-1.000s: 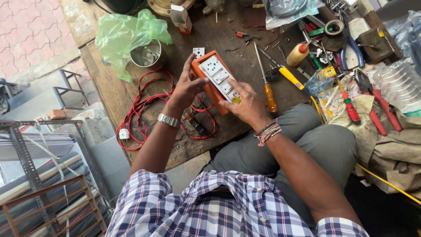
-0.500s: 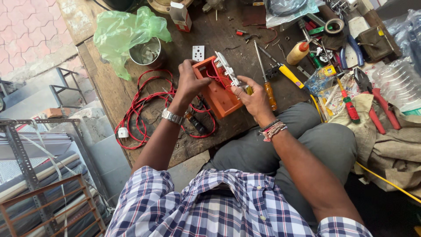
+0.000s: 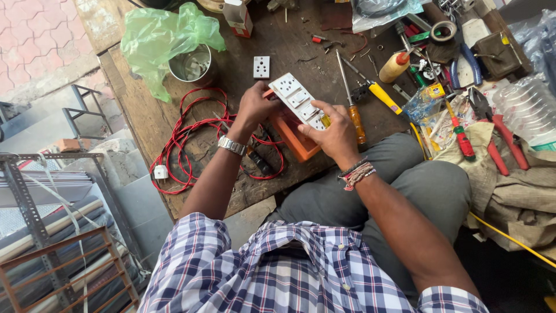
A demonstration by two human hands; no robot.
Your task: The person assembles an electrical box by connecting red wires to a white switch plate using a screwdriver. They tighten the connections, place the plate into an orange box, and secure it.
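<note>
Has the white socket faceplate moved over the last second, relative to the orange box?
Yes. The white socket faceplate, tilted open half a second ago, again lies over the orange box.

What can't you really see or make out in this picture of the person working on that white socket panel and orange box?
Head view only:
- Inside of the orange box: covered by the white socket panel.
- Left hand fingertips: behind the panel.
- Steel cup contents: too small, partly under the green bag.
- Clear bottle: cut off by the right edge.

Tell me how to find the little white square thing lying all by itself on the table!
Start at the green plastic bag on the wooden table, with a metal tin beside it. Just right of the tin lies the small white socket. Unlike the long white plate in the hands, it is single, square and untouched.
</note>
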